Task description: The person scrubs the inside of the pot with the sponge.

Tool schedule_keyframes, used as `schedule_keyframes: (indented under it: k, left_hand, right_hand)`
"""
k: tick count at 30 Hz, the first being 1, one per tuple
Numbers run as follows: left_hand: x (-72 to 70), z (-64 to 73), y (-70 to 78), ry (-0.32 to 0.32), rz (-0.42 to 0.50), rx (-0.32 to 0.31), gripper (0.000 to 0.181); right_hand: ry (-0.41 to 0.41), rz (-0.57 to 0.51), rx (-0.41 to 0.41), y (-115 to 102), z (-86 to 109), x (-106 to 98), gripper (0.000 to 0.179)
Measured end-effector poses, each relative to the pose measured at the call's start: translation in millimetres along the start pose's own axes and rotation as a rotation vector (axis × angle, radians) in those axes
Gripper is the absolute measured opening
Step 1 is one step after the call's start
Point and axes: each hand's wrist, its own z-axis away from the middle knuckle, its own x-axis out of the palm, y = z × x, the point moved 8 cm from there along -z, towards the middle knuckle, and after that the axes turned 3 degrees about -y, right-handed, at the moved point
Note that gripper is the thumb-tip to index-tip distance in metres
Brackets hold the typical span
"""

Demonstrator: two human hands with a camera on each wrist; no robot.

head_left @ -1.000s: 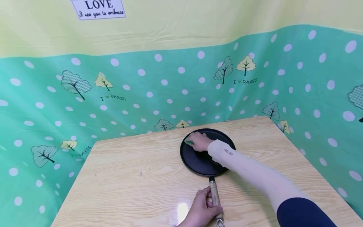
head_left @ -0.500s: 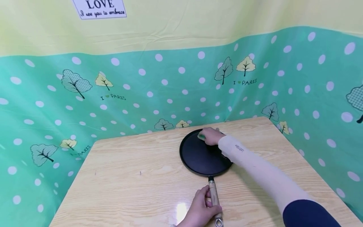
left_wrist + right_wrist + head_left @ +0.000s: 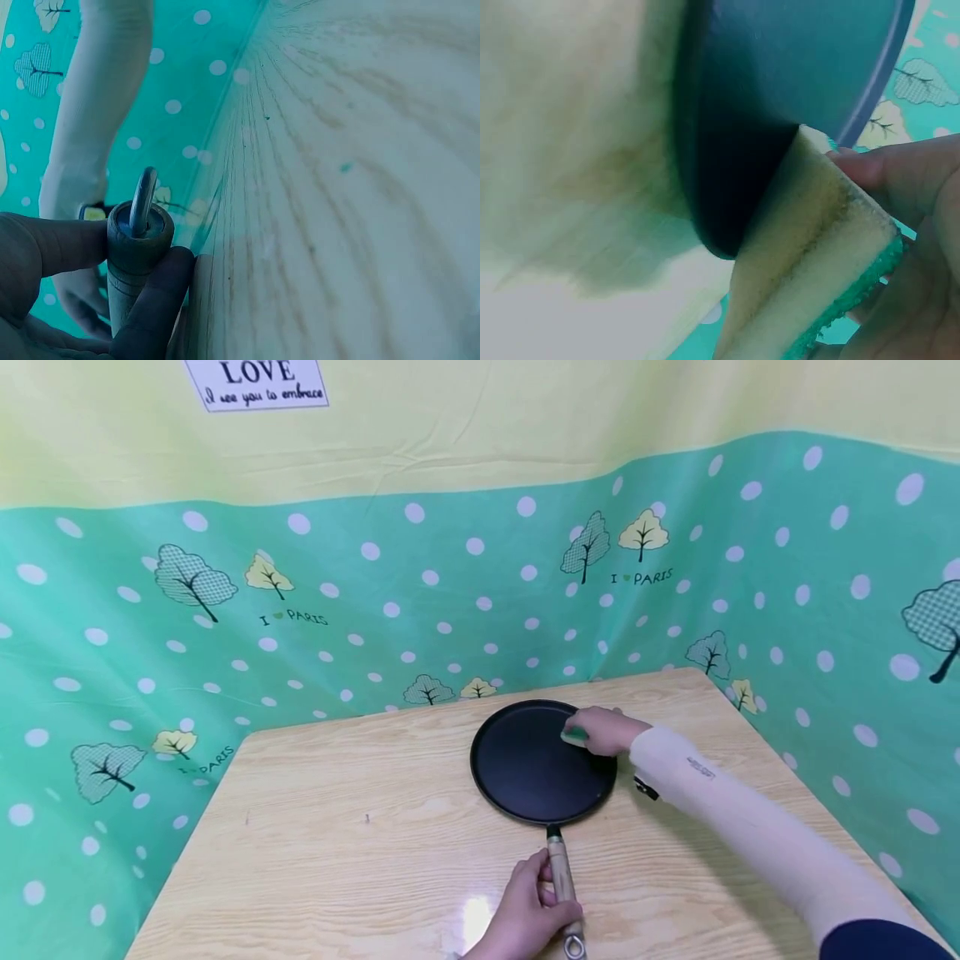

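A round black flat pan with a low rim lies on the wooden table. My left hand grips its wooden handle; in the left wrist view, the thumb and fingers close round the handle's end, below a metal hanging loop. At the pan's right side my right hand holds a sponge. Seen from the right wrist, the sponge has a yellowish soft body and a green scouring layer, and its edge meets the pan near the rim. The fingertips behind the sponge are partly hidden.
The light wooden table stretches left of the pan and has a few small marks. Behind and to the right hangs a green dotted cloth with printed trees, close to the table's edges. A pale sleeve crosses the table's right side.
My right hand has moved with the sponge from the pan's far left part across to its right side, uncovering the pan's surface. The left hand stays on the handle.
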Motion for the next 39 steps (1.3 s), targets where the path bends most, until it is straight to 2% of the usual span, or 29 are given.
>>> schedule_keyframes:
  k: [8,13,22,28,34,39]
  left_hand:
    - [-0.1,-0.8,-2.0,-0.003,-0.015,-0.023,0.087]
    - [0.8,-0.8,-0.9,-0.01,-0.015,-0.008,0.086]
    - [0.4,-0.1,-1.7,-0.013,-0.02,-0.018,0.086]
    - [-0.2,0.4,-0.7,-0.017,-0.027,-0.017,0.085]
    - [-0.1,0.0,-1.2,-0.022,-0.024,-0.024,0.084]
    - [-0.4,0.0,-1.1,-0.014,-0.031,-0.016,0.083]
  right_hand:
    - [0.003,0.025,-0.05,-7,35.3,5,0.043]
    - [-0.027,0.053,-0.085,-18,53.0,10,0.041]
    - [-0.092,0.031,-0.114,-36,76.2,17,0.036]
    - [-0.126,0.008,-0.177,-54,82.7,20,0.033]
    - [-0.161,-0.063,-0.237,-66,84.0,24,0.033]
    - [-0.158,-0.109,-0.269,-76,87.8,26,0.034]
